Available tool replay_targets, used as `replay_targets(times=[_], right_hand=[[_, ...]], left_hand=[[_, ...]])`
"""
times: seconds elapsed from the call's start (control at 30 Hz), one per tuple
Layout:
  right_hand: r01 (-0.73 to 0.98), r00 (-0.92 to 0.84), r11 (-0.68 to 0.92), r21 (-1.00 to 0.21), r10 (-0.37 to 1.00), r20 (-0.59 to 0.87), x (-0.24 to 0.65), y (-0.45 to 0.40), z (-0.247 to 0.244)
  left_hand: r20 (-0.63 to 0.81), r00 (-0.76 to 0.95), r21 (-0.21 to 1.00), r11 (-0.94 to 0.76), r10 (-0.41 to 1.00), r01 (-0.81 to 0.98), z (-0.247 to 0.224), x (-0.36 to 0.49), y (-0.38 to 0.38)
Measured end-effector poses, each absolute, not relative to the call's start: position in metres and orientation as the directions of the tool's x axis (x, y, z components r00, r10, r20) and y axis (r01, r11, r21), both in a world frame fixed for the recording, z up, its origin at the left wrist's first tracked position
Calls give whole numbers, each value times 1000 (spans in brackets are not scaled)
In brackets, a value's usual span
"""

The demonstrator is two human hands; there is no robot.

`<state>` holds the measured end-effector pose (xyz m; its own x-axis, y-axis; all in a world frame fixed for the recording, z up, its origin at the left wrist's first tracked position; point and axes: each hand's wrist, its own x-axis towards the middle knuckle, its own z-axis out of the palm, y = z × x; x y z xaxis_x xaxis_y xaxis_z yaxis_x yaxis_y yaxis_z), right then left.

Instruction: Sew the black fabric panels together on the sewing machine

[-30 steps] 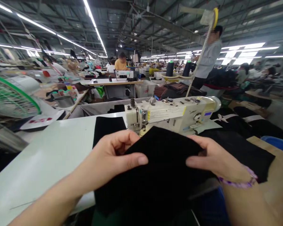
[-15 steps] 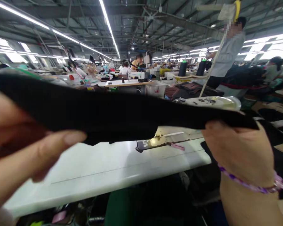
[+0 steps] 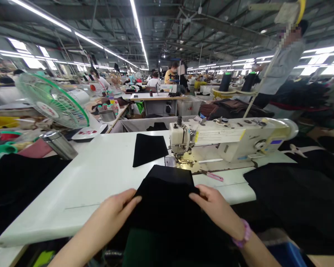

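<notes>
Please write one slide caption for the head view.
Left hand and right hand pinch black cloth beside a sewing machine on a table.

Your left hand [image 3: 115, 209] and right hand [image 3: 215, 205] pinch opposite edges of a black cloth [image 3: 164, 193] in front of the sewing machine [image 3: 229, 141]. Another black piece [image 3: 149, 149] lies on the surface [image 3: 100, 174], pink snips [image 3: 213, 176] near the machine, a fan [image 3: 54, 102] off to your left.
</notes>
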<state>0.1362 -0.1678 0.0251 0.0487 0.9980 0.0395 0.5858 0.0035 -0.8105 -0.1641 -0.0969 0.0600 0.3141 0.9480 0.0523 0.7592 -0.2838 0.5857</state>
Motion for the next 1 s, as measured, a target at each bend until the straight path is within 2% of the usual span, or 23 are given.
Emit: replay_targets(times=[0.1,0.2,0.4,0.57,0.63,0.73,0.8,0.87,0.93,1.0], right_hand=[[699,251,-9,-715,939,234,130,-129,-3],[707,313,-21,-707,906,286,132,-105,-22],[650,349,-38,-759,902,254,144,-85,-35],[499,348,31,-866,908,233,147,-85,-32],[396,343,60,-916,916,208,146,-91,-28],[162,249,59,-985,964,99,145,-102,-21],[-25,225,44,-999,974,37,142,-107,-16],[-108,333,53,-993,943,14,139,-111,-12],[-66,473,77,-995,880,37,135,-114,-8],[18,543,88,-996,836,84,133,-119,-4]], left_hand=[[15,372,439,-340,928,832,52,-133,-51],[100,370,420,-376,924,826,33,-109,-14],[18,406,551,-347,914,759,7,-96,25],[128,359,692,-343,924,636,12,-101,-6],[167,326,821,-314,931,477,20,-106,-27],[154,310,982,-181,938,60,33,-114,-53],[131,280,990,-111,951,-87,41,-117,-64],[125,208,989,-104,970,-108,46,-117,-70],[134,113,988,-124,984,-90,49,-116,-73],[161,28,985,-158,987,-68,51,-115,-75]])
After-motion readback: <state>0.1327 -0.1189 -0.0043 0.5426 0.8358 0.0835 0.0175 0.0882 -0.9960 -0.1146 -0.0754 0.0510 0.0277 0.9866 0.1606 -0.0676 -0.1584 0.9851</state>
